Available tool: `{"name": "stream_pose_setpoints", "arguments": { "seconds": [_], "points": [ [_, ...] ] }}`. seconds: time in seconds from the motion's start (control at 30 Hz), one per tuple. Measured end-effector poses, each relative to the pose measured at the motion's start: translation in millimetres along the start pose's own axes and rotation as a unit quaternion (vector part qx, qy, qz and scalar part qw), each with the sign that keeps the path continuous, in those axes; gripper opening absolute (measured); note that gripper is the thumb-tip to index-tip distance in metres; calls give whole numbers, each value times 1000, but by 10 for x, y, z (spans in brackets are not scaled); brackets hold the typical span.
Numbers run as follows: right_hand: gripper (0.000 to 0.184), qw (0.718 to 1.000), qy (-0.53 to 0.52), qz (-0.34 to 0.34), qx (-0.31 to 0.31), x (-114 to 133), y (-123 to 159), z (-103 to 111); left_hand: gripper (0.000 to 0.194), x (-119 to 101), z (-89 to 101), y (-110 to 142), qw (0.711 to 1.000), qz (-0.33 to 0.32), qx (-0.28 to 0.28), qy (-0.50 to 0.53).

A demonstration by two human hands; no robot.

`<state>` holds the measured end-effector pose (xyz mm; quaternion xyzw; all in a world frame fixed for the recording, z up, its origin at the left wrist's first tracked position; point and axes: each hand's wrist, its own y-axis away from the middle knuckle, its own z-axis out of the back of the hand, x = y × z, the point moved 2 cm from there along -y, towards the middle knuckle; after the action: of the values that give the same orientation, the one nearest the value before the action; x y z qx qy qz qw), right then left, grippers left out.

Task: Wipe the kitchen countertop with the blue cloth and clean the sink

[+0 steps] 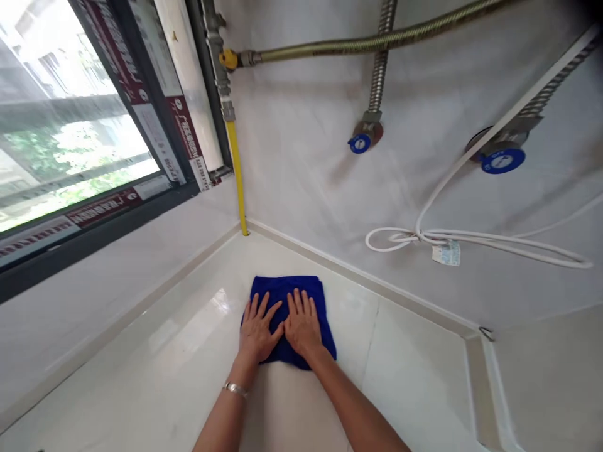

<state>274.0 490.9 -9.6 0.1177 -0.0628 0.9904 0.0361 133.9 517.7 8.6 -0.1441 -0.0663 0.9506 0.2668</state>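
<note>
A dark blue cloth [288,286] lies spread in a rough square on the glossy white countertop [179,351], close to the corner. Flat on its left half rests my left hand [258,331], fingers spread, with a bracelet at the wrist. Beside it my right hand [302,325] presses palm down on the right half, its fingers stretched out forward. The two thumbs are near each other at the cloth's middle. Neither hand grips the cloth; parts of it are hidden under the palms.
A yellow pipe [237,172] runs down into the corner. On the wall are two blue-handled valves [360,144] with metal hoses. A coiled white cable [471,237] hangs at right. The window frame [174,188] stands at left, and a raised rim [358,279] edges the counter.
</note>
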Motion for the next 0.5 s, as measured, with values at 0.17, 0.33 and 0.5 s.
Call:
{"name": "stream_pose_setpoints", "arguments": {
  "seconds": [0.17, 0.33, 0.5],
  "points": [
    [69, 990, -45, 113, 65, 768, 410, -140, 54, 355, 266, 1015, 992, 101, -37, -69],
    [67, 981, -55, 184, 32, 901, 1053, -181, 57, 66, 257, 1788, 976, 167, -93, -104],
    [65, 979, -47, 191, -51, 692, 1713, -336, 69, -253, 27, 2367, 972, 142, -138, -123]
  ]
}}
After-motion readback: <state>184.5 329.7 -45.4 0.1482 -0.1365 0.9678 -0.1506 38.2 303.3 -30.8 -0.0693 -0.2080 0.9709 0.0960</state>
